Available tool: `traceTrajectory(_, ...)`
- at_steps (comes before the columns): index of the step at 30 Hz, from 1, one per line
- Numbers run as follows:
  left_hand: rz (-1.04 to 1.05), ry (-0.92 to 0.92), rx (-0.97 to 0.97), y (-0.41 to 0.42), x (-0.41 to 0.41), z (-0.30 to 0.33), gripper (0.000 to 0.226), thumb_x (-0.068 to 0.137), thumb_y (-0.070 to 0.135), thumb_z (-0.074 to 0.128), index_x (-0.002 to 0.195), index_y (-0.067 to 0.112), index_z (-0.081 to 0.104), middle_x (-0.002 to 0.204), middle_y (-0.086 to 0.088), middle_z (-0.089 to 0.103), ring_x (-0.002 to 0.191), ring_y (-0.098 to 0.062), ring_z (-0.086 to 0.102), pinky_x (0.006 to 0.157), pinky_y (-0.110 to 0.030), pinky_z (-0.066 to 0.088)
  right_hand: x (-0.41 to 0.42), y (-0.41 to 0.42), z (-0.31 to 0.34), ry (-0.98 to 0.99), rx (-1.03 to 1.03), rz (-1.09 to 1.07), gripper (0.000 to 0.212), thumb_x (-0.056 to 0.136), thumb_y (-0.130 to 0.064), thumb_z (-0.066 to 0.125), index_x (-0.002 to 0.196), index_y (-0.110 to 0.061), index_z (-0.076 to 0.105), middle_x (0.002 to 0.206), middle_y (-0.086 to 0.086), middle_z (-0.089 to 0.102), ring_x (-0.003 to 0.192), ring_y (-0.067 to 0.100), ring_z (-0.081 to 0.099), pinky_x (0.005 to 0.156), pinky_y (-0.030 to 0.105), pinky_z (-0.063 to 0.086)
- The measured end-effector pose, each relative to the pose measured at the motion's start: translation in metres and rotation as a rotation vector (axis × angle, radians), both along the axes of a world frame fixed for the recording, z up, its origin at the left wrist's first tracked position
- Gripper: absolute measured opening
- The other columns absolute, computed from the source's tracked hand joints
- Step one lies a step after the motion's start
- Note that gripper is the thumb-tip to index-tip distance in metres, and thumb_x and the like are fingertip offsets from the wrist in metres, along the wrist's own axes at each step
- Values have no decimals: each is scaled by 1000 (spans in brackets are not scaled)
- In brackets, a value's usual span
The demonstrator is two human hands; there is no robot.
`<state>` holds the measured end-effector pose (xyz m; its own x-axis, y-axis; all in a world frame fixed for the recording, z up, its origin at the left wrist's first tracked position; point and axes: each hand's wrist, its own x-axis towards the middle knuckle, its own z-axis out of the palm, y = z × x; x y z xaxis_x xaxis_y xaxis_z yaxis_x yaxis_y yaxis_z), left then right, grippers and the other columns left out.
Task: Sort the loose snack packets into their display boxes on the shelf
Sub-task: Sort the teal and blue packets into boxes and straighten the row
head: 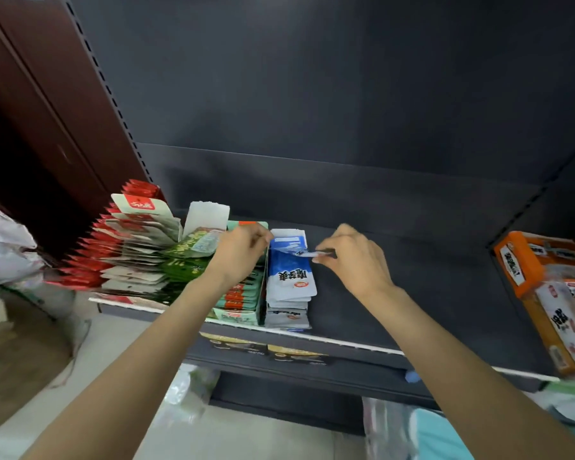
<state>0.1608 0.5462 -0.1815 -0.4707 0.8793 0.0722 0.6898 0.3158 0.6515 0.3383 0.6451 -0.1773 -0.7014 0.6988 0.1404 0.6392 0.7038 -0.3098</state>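
A row of blue-and-white snack packets stands in a narrow display box on the dark shelf. My right hand pinches the top edge of one blue-and-white packet at the back of that row. My left hand is curled at the rear left corner of the same box, above a mint-green box of orange-banded packets. Whether its fingers grip the box edge is unclear. Further left lie green packets and fanned red-and-white packets.
An orange display box with white packets sits at the shelf's right end. A brown cabinet stands at the left, with a white plastic bag and a cardboard box below it. Plastic bags lie on the floor under the shelf.
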Motion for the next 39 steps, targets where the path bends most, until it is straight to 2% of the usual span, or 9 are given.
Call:
traceTrajectory(3,-72,-5,12,-5,-3,-2,18,96,10,45,95,13,64,98,-4,67,88,-20,61,79,-30,48,-13,-5,3,-27,1,68,22,89,-18,62,110,-18,68,110,2,51,91,24,60,75,32,50)
traceTrajectory(8,-288,109,-52,-17,-7,-7,25,93,-1,38,95,11,61,104,-3,55,101,-20,52,88,-24,38,-23,-12,-7,-109,-81,144,26,90,-4,56,111,-12,68,111,4,49,97,24,57,81,36,50)
traceTrajectory(16,-447,145,-316,-15,0,-8,47,89,1,41,134,12,44,139,-10,46,127,-25,43,105,-32,35,-14,-10,-27,-74,-339,188,52,84,-29,69,132,-16,53,127,2,46,117,17,44,101,29,38)
traceTrajectory(20,-556,344,-504,-18,0,-13,75,86,26,58,148,17,19,151,-2,24,137,-22,27,112,-34,25,-6,-6,-38,-207,-282,278,78,79,-41,71,145,-25,34,153,-7,23,139,12,14,113,37,26)
traceTrajectory(23,-558,581,-456,-17,5,-22,85,82,47,62,147,18,16,145,-3,27,132,-23,31,108,-37,28,-3,-6,-46,-223,-172,319,85,77,-35,74,146,-25,26,155,-8,19,142,10,11,114,35,24)
traceTrajectory(29,-537,851,-392,-9,14,-26,69,89,44,52,144,10,26,148,-11,31,132,-28,34,108,-38,27,-7,-7,-56,-205,-64,331,78,83,-29,68,147,-22,24,151,-4,28,135,13,30,110,31,30)
traceTrajectory(32,-570,822,-376,-9,7,-19,57,97,41,37,147,14,25,151,-8,31,134,-26,34,109,-37,27,-8,0,-46,-152,-136,333,62,90,-30,60,146,-24,32,148,-6,36,131,13,37,107,28,32)
traceTrajectory(35,-578,727,-323,-3,-2,-10,45,101,37,33,141,17,34,135,-6,51,123,-23,46,102,-35,32,-13,11,-36,-128,-159,347,53,92,-33,55,142,-25,39,142,-5,44,128,14,40,104,30,36)
traceTrajectory(39,-549,623,-358,10,-16,-9,39,102,30,30,138,21,38,112,-9,62,107,-28,54,94,-40,39,-22,18,-31,-112,-259,333,64,82,-42,67,139,-27,40,136,-7,45,125,12,40,100,31,38)
